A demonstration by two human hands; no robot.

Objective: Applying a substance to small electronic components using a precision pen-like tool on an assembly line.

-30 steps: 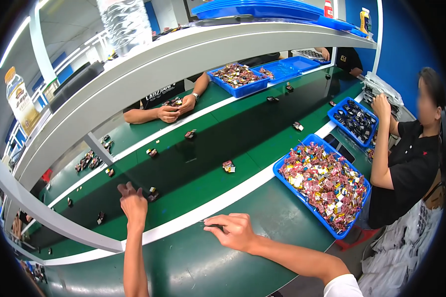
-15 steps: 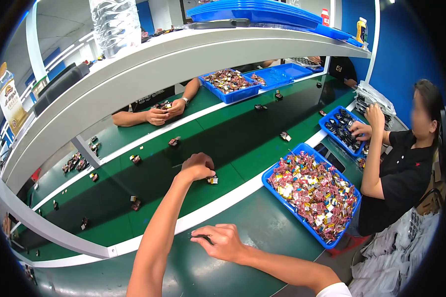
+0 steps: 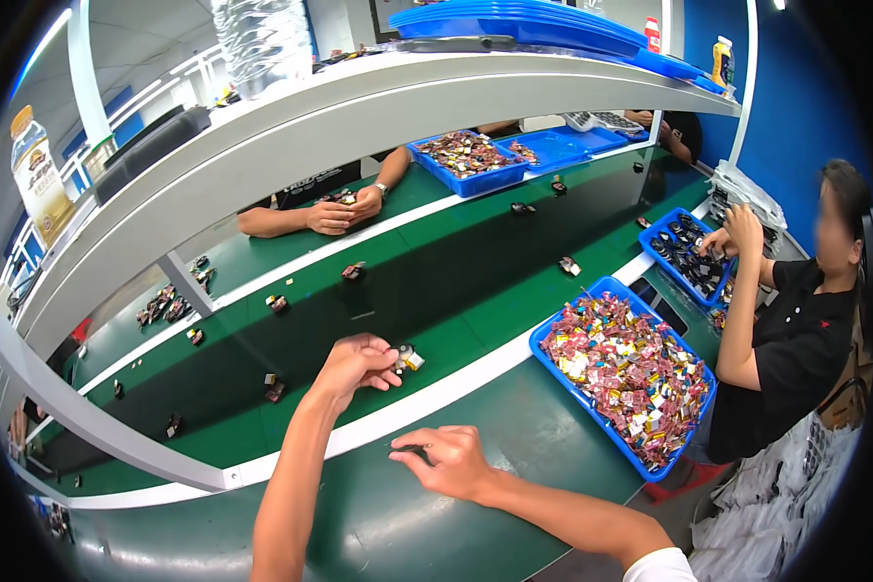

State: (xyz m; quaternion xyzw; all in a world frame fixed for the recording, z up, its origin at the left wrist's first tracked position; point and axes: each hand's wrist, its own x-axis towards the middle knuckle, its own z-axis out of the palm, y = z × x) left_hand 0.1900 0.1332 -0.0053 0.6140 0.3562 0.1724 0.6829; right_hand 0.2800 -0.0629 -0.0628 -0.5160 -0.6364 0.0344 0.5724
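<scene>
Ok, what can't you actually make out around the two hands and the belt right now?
Head view only:
- Small dark thing under the right hand: mostly covered by its fingers.
- Small black and yellow part at the left hand: too small to identify, and contact is unclear.
- Small dark parts on the green conveyor belt: too small for detail.
- Far left of the belt: cut off by the fisheye rim.

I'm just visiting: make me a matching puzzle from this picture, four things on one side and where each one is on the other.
Things:
1. left hand
2. right hand
3. bottle
4. tray of wrapped pieces

Places:
A. on the top shelf, far left
B. on the near green table
C. by a small part on the belt
D. right of the hands, in front of a seated person

Pairs: 1-C, 2-B, 3-A, 4-D
</scene>
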